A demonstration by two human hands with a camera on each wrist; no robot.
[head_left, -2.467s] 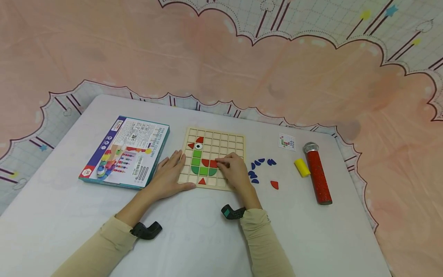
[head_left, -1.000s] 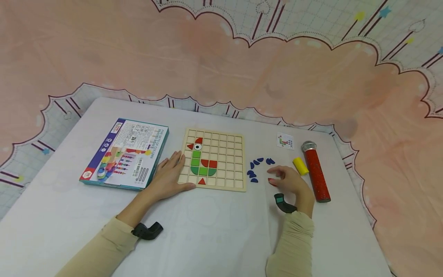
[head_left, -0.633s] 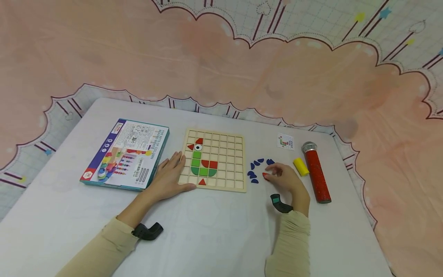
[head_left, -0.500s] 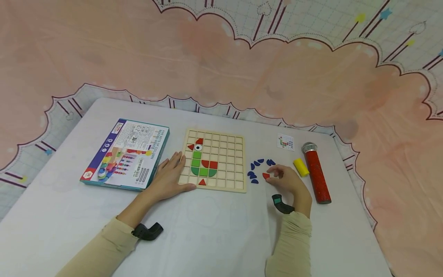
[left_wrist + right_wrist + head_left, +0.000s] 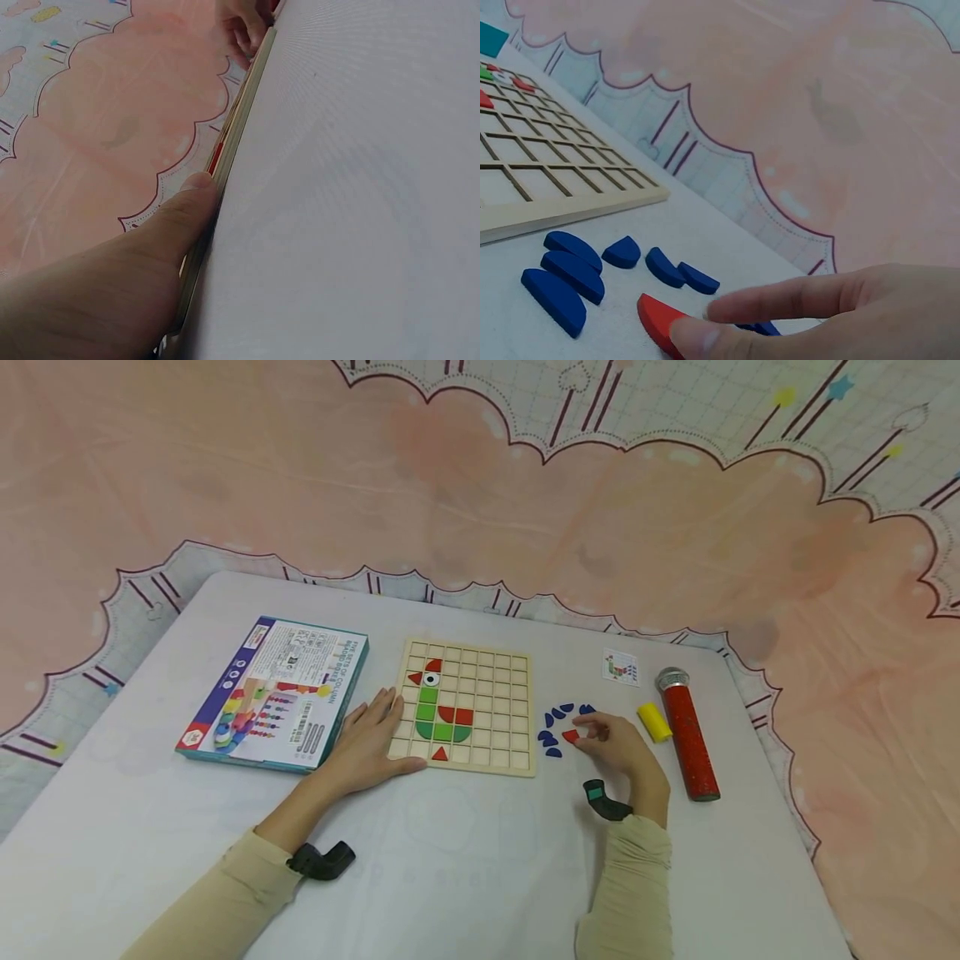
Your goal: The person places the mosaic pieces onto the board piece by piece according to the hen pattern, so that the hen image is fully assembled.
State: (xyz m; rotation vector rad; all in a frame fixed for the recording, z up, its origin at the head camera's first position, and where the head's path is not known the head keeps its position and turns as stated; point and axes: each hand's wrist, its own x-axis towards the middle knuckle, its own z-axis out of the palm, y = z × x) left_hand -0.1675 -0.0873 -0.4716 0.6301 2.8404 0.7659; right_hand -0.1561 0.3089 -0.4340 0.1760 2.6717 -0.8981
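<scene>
My left hand lies flat with fingers spread at the left side of a wooden grid board. Its thumb reaches along the board's near edge, as the left wrist view shows. Red and green pieces and a white eye piece make a bird shape on the board. To the board's right, my right hand touches a red quarter-round piece with its thumb tip. The index finger is stretched out, apart from that piece. Several blue half-round pieces lie beside it, some partly hidden behind the fingers.
A flat printed box lies left of the board. At the right are a small picture card, a yellow cylinder and a red tube with a silvery top. A patterned cloth hangs behind the white table.
My right hand has left the red piece on the board and gone right to the loose red piece. That piece has shifted left, towards the blue ones. My left hand stays put.
</scene>
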